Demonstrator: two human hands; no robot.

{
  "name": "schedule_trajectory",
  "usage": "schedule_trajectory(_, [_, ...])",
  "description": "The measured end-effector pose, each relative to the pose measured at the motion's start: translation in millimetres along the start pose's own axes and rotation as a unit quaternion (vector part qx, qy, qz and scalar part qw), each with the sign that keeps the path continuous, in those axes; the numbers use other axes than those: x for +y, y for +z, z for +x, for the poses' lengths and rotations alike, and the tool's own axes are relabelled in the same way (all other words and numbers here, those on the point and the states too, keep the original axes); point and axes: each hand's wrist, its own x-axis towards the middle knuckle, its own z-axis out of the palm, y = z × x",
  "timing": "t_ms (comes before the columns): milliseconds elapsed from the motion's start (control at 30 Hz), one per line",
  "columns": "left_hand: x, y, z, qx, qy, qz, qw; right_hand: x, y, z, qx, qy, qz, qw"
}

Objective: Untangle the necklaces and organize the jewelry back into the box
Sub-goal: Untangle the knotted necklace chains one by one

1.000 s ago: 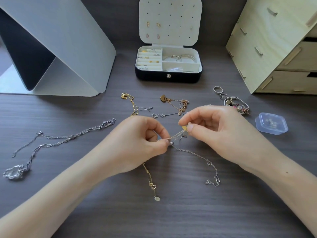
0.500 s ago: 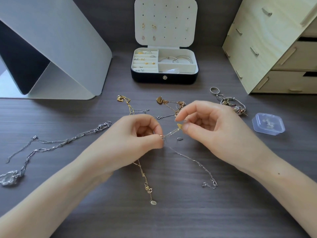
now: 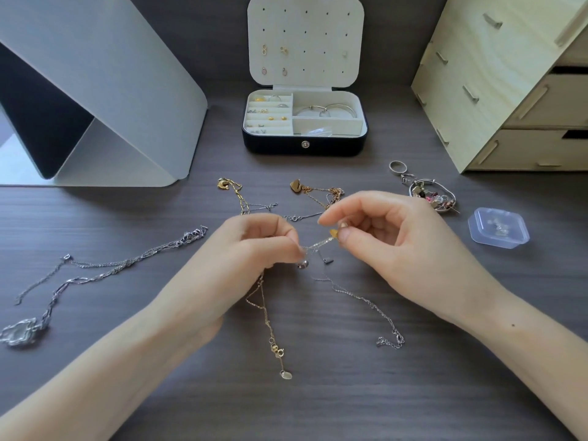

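Necklaces (image 3: 276,347) lie tangled at the middle of the desk (image 3: 318,409), one knotted strand (image 3: 318,245) pinched taut between left hand (image 3: 254,249) and right hand (image 3: 397,237); the box (image 3: 305,148) at the back edge shows no chains, so most work appears outstanding.

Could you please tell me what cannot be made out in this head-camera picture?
1. Head view: how the fine taut chain and the dangling gold chain are knotted; fingertips of the left hand and right hand cover it, and the links are too small.
2. Head view: contents of the small clear plastic case; blurred through its lid.
3. Head view: full extent of the pale wooden drawer unit; cut off by the right edge.
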Motion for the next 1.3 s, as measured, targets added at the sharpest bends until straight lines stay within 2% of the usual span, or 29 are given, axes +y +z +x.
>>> schedule_trajectory(400, [0.1, -4.5, 2.1, 0.008, -0.024, -0.02, 0.999, -3.8, -0.7, -1.4, 0.0, 0.02, 0.018, 1.0])
schedule_trajectory(767, [-1.1, 3.3, 2.4, 0.044, -0.029, -0.003, 0.999, -2.7, -0.2, -3.3, -0.021, -0.02, 0.037, 0.999])
schedule_trajectory(1067, [-8.5, 7.4, 0.5, 0.06, 0.027, 0.043, 0.997, 1.4, -0.9, -2.4, -0.017, -0.048, 0.006, 0.999])
schedule_trajectory(1300, [-10.6, 9.4, -2.6, 0.067, 0.098, 0.126, 0.985, 11.0, 1.0, 1.3, 0.055, -0.091, -0.119, 0.987])
